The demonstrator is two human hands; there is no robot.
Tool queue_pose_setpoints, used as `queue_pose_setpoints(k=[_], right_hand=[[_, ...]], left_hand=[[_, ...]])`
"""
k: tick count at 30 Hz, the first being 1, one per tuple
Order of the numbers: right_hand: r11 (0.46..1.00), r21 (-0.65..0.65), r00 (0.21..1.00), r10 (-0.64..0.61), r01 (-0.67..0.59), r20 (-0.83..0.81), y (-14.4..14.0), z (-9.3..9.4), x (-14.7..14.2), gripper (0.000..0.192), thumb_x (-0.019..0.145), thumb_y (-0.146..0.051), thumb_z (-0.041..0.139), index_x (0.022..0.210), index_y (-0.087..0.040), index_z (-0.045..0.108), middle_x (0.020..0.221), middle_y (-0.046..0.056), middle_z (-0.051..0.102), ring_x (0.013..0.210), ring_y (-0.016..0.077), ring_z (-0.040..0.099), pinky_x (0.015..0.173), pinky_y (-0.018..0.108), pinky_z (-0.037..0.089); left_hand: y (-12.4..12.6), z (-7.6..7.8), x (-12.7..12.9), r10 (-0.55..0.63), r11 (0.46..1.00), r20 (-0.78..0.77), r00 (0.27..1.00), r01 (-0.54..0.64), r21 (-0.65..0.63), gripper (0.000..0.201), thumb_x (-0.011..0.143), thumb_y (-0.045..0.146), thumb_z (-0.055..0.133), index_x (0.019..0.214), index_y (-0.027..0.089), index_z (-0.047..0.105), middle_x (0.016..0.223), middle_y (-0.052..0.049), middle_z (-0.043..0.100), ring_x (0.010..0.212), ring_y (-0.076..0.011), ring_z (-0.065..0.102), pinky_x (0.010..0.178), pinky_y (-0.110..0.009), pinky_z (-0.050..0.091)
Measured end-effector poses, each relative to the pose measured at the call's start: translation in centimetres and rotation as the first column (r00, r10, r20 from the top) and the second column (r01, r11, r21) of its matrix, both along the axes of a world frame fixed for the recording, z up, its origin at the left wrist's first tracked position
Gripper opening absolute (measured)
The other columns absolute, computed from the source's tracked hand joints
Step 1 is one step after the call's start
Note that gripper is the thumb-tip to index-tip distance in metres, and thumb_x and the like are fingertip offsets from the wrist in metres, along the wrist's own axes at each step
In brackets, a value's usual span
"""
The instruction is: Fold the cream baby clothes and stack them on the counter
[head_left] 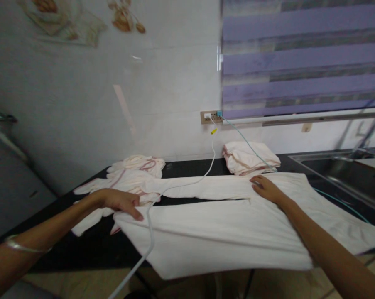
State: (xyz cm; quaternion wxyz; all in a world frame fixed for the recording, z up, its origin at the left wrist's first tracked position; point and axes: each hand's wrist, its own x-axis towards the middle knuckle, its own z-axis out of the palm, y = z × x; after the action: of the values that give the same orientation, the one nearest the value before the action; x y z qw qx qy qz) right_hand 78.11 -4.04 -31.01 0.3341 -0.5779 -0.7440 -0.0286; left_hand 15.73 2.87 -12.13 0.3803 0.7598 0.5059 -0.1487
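White trousers (212, 232) lie spread out across the black counter, waist end to the right and both legs pointing left. At the lower end of the near leg, my left hand (121, 202) pinches the cloth between thumb and fingers. My right hand (265, 189) rests with its fingers stretched out on the far leg, close to where the legs join. The front edge of the trousers hangs past the counter's edge. A white cable (150, 232) runs over the cloth, just right of my left hand.
A loose pile of white clothes with pink trim (134, 170) lies at the left. Folded white cloth (249, 157) sits against the wall. A green cable (243, 135) trails from the wall socket (206, 118). At the right is a metal sink (346, 172).
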Motion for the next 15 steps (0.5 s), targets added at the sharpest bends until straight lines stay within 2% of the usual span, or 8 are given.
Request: queue_pose_setpoints(k=[1,2,5,7,10,15], right_hand=[[1.0,0.003,1.0,0.001,-0.001,0.004,0.1,-0.1,0.1,0.036,0.09,-0.04,0.056,0.116,-0.02,0.071,0.119,0.013,0.071,0.111,0.0306,0.065,0.103,0.05,0.051],[1.0,0.006,1.0,0.002,-0.002,0.008,0.2,-0.3,0.2,0.036,0.09,-0.04,0.056,0.116,-0.02,0.071,0.119,0.013,0.071,0.111,0.031,0.065,0.103,0.05,0.051],[1.0,0.017,1.0,0.005,-0.005,0.008,0.5,-0.6,0.6,0.035,0.089,-0.041,0.057,0.115,-0.021,0.072,0.118,0.013,0.071,0.111,0.0319,0.065,0.103,0.051,0.051],[1.0,0.021,1.0,0.008,-0.008,0.007,0.7,-0.8,0.7,0.035,0.089,-0.041,0.057,0.114,-0.022,0.072,0.117,0.013,0.072,0.111,0.0319,0.065,0.103,0.051,0.051],[1.0,0.023,1.0,0.014,-0.014,0.008,0.8,-0.9,0.9,0.034,0.089,-0.041,0.057,0.113,-0.023,0.072,0.116,0.012,0.072,0.109,0.0314,0.066,0.101,0.051,0.052],[0.999,0.032,1.0,0.011,-0.012,0.024,0.9,-1.0,1.1,0.034,0.089,-0.043,0.057,0.113,-0.023,0.072,0.116,0.012,0.073,0.108,0.0309,0.066,0.1,0.051,0.053]], left_hand=[[-0.1,0.5,-0.3,-0.043,0.998,0.006,0.999,0.043,-0.048,0.045,0.061,0.054,0.087,0.055,0.016,0.065,0.05,0.003,0.05,0.047,-0.0096,0.038,0.044,-0.021,0.025],[-0.1,1.0,-0.7,-0.057,0.998,0.067,0.996,0.059,-0.027,0.046,0.063,0.056,0.086,0.057,0.016,0.064,0.052,0.003,0.05,0.049,-0.0096,0.038,0.046,-0.021,0.026],[-0.2,2.0,-2.2,-0.04,0.994,0.279,0.959,0.009,0.112,0.047,0.076,0.061,0.076,0.069,0.015,0.069,0.065,0.001,0.056,0.062,-0.0122,0.046,0.056,-0.022,0.035],[-0.1,2.3,-3.4,-0.033,0.991,0.353,0.935,-0.014,0.132,0.05,0.085,0.063,0.067,0.075,0.014,0.069,0.069,-0.001,0.057,0.064,-0.0129,0.046,0.058,-0.023,0.036],[0.4,2.5,-5.6,-0.052,0.986,0.364,0.93,-0.011,0.167,0.051,0.091,0.062,0.061,0.072,0.014,0.063,0.066,0.001,0.05,0.06,-0.0113,0.04,0.053,-0.022,0.03],[1.6,2.6,-9.1,-0.031,0.952,0.228,0.973,-0.04,0.302,0.051,0.087,0.062,0.066,0.069,0.015,0.059,0.064,0.002,0.045,0.058,-0.0103,0.038,0.051,-0.022,0.026]])
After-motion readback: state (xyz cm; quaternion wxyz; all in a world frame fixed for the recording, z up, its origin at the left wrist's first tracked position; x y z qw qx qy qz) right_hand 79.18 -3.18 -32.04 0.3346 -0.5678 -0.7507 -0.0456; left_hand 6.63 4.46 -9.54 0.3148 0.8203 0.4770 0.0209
